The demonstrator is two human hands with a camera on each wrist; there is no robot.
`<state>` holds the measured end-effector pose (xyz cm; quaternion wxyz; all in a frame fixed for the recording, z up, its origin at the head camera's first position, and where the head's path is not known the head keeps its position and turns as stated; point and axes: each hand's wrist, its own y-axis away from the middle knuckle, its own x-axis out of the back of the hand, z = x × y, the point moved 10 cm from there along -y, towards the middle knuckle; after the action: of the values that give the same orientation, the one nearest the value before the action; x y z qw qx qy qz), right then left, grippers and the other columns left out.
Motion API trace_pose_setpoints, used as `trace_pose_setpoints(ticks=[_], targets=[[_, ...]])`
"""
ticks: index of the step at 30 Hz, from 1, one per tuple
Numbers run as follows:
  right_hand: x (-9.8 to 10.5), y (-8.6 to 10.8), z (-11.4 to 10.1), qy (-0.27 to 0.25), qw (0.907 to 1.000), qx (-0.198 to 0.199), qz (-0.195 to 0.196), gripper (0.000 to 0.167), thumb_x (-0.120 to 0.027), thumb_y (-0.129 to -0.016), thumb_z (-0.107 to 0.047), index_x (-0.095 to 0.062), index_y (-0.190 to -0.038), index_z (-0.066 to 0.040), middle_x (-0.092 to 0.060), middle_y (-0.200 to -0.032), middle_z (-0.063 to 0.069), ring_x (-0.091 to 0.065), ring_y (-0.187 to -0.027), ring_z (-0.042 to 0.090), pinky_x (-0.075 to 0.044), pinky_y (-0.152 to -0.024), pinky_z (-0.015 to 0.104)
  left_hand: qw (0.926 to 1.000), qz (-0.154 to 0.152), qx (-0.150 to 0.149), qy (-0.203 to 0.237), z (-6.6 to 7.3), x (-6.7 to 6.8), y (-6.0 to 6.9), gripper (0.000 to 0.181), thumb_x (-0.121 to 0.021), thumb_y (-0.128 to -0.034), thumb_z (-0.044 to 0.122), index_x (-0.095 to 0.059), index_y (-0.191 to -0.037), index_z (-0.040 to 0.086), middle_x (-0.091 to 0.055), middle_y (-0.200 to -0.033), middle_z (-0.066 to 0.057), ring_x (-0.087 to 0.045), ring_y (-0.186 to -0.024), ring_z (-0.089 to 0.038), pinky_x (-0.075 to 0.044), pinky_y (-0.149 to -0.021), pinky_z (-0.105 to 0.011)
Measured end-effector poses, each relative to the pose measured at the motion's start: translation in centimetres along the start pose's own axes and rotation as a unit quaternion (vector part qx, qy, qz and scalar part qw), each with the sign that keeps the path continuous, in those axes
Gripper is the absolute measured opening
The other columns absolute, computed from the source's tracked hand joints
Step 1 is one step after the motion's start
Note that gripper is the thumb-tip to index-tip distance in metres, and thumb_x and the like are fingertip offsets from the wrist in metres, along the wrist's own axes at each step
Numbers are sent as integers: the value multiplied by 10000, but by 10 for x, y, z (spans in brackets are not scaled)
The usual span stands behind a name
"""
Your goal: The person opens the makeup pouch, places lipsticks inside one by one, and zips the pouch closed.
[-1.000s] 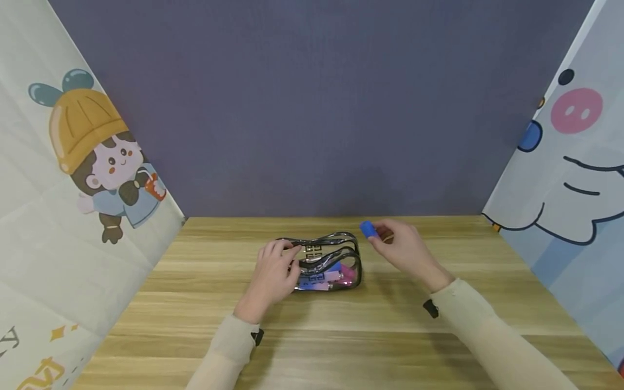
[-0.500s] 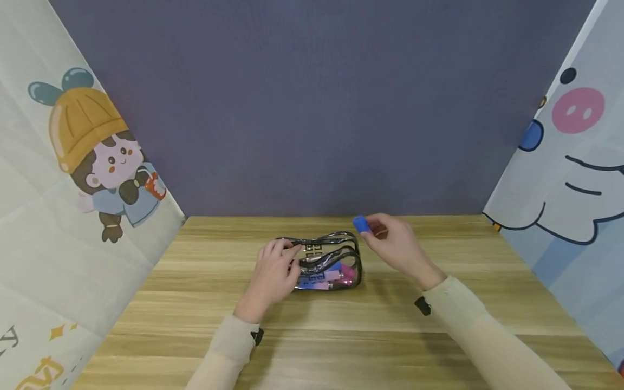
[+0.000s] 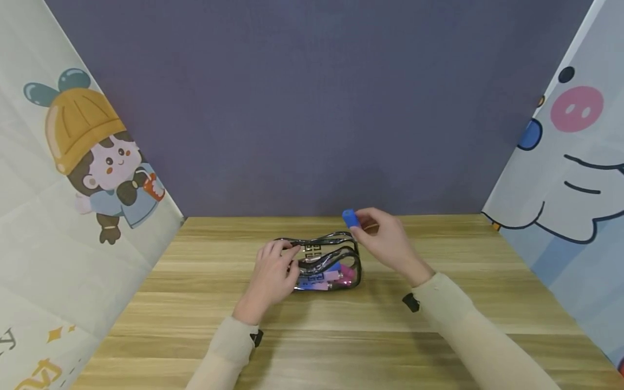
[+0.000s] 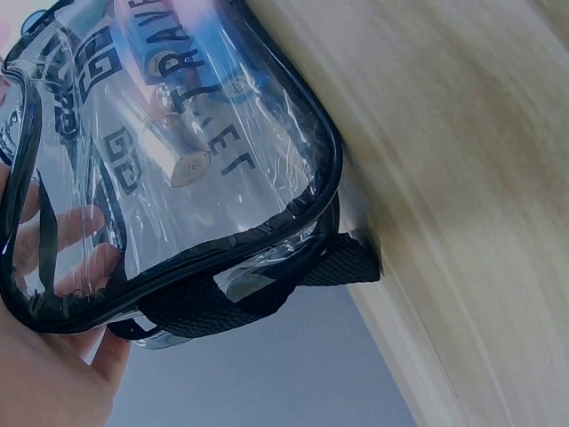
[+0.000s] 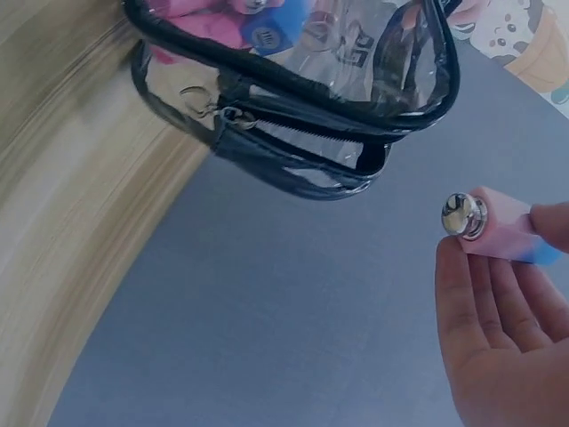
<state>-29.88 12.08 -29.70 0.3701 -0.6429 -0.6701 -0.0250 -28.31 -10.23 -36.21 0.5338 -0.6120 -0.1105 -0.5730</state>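
Observation:
A clear zip pouch (image 3: 357, 254) with black edging lies on the wooden table. My left hand (image 3: 273, 273) grips its left end, and some fingers show through the clear plastic in the left wrist view. Above the pouch's far right corner, my right hand (image 3: 387, 241) pinches a small square lipstick tube (image 5: 500, 222). The tube fades from pink to blue and has a silver knob at one end. Inside the pouch lie several similar tubes (image 3: 319, 285) and a bright pink item (image 3: 347, 274). The zipper (image 5: 302, 124) gapes, with its pull hanging at one end.
The wooden table (image 3: 312, 341) meets a dark grey-blue panel (image 3: 312, 108) at its far edge. Cartoon-printed sheets stand at the left side (image 3: 29, 216) and the right side (image 3: 585, 206).
My right hand has moved left and slightly farther away with the lipstick tube, from beside the pouch to over its far right corner. My left hand stays on the pouch.

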Motion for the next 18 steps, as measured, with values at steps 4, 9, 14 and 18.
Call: trace_pose_setpoints(ticks=[4,9,14,18], targets=[[-2,-2,-4,-90,9999,-1,54,335,-736,-927,-110,-649,-1228,10,-699,-1059,102,-683,-942,238,-579,-850,395,10000,5,-19,11,0,-1,-1,395,-515,-957,176,-687,-1288,44,-602,-1242,-128,-491,-1187,-326,-377,-1018,-530],[-6,-4,-12,-270,9993,162,197,323,-746,-913,-91,-661,-1207,12,-703,-1041,114,-676,-950,255,-571,-858,432,10000,56,-61,6,0,-1,-1,391,-518,-958,179,-688,-1282,40,-601,-1234,-123,-491,-1185,-326,-381,-1013,-528],[-14,-6,-18,-339,9985,362,251,312,-754,-896,-63,-663,-1180,28,-704,-1017,120,-680,-928,254,-576,-846,419,10000,-12,28,6,-1,-2,1,396,-518,-958,179,-685,-1292,46,-598,-1241,-113,-486,-1187,-317,-376,-1022,-522],[-21,-7,-18,-420,9981,393,240,309,-753,-894,-51,-660,-1178,29,-703,-1016,117,-682,-916,242,-578,-839,392,10000,-17,45,-8,-1,-2,1,395,-519,-962,186,-684,-1294,50,-597,-1242,-109,-483,-1192,-312,-371,-1028,-518]])
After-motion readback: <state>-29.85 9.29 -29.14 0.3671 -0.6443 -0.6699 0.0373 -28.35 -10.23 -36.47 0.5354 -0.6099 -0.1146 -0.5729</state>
